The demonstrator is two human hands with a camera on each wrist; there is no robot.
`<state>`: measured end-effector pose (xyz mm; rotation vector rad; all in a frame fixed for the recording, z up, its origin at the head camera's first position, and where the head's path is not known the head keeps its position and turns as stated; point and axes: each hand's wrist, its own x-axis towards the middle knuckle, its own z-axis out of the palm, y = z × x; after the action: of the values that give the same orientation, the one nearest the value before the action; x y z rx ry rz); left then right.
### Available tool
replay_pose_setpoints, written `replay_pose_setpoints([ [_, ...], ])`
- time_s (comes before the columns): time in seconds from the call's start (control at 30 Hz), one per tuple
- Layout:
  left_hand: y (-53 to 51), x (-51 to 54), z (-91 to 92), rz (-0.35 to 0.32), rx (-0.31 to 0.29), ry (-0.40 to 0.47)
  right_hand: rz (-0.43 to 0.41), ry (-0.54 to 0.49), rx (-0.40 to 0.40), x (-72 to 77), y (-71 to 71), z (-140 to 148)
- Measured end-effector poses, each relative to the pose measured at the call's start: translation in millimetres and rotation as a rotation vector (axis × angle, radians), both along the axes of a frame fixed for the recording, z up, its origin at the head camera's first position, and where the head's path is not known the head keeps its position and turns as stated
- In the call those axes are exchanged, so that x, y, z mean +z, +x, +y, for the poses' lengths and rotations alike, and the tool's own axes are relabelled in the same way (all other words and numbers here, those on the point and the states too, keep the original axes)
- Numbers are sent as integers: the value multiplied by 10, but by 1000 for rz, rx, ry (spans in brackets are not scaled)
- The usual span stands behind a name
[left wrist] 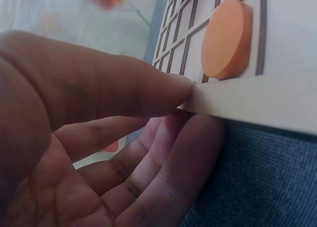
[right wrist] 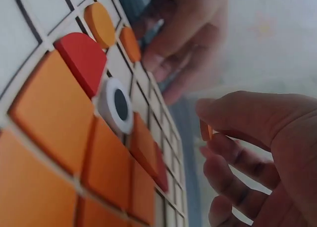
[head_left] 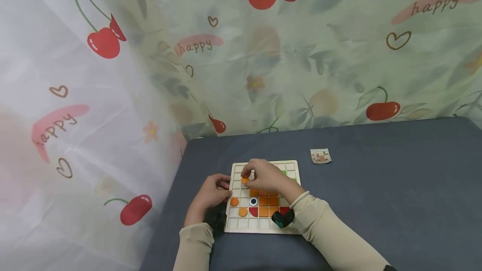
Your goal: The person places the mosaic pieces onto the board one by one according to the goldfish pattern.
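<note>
A pale wooden grid board [head_left: 242,223] lies on the table. My right hand [head_left: 265,177] pinches a round orange disc [head_left: 245,180] between thumb and fingers over the board's upper left; in the right wrist view only the edge of that disc [right wrist: 206,131] shows. At the board's left side, my left hand [head_left: 211,192] grips the rim, thumb at the top edge and fingertips below it. Two more orange discs [head_left: 234,202] sit in cells near that rim. Orange squares [head_left: 263,211], a red piece [right wrist: 83,58] and a black-and-white eye piece [head_left: 254,201] fill the middle.
A small printed picture card [head_left: 321,156] lies beyond the board to the right. The dark grey tablecloth [head_left: 376,187] covers the table, with a printed curtain [head_left: 301,62] behind and another on the left. My right forearm covers part of the board's right side.
</note>
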<state>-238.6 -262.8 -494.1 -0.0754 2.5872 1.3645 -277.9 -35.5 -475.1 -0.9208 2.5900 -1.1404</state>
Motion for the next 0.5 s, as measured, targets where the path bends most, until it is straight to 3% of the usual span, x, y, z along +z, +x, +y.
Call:
replay_pose_setpoints([
  [0.33,-16,-8,-18,-10,-10,13,-64,80,-10,-117,-87,-260],
  [0.5,-13,-7,-29,0,-13,14,-50,97,-1,-126,-90,-332],
])
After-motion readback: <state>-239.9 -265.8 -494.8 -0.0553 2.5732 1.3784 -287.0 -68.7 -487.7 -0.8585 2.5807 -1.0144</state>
